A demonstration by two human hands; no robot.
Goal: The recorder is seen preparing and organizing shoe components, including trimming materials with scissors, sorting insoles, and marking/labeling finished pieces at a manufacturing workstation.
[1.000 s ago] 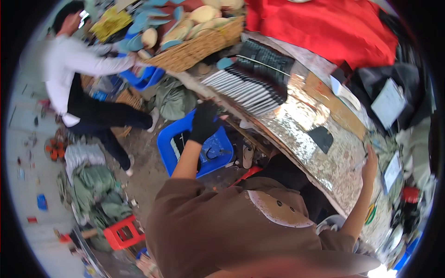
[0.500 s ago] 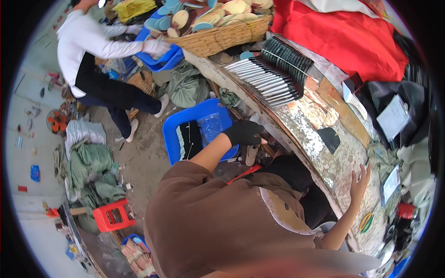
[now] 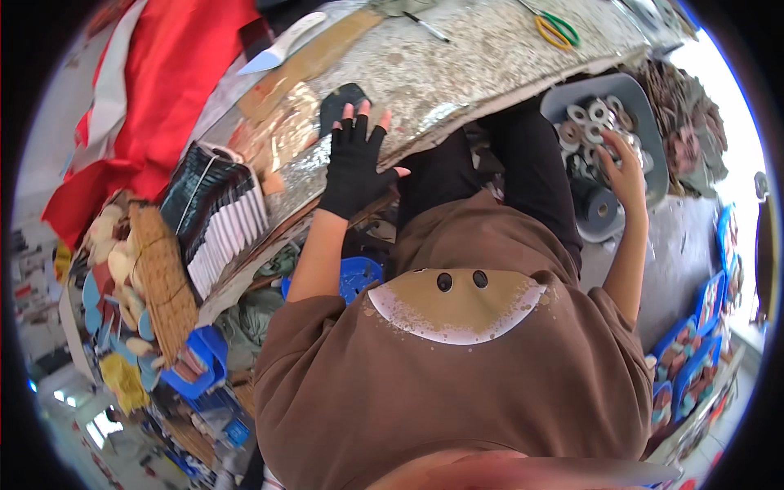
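Observation:
My left hand [image 3: 353, 159], in a black fingerless glove, rests with fingers spread at the near edge of the worktable [image 3: 400, 73]. Its fingertips touch or overlap a flat dark piece [image 3: 336, 104]. To its left stands a row of black and white layered pieces [image 3: 224, 216], with a pale cord across the black part. My bare right hand [image 3: 625, 169] is over a grey bin [image 3: 645, 91], thumb and fingers apart and holding nothing I can see. Inside the bin lie several small white rolls [image 3: 576, 113] and a larger dark roll [image 3: 599, 207].
On the tabletop lie scissors [image 3: 559, 31] with green and yellow handles, a pen [image 3: 428, 30] and a knife-shaped tool [image 3: 286, 42] with a white handle. Red cloth [image 3: 184, 65] covers the far left. A wicker basket [image 3: 159, 282] and blue tub [image 3: 196, 371] stand left.
My view has swung to the right. My left hand has come from beside the blue tub onto the tabletop. My right hand has left the tabletop and is over the grey bin.

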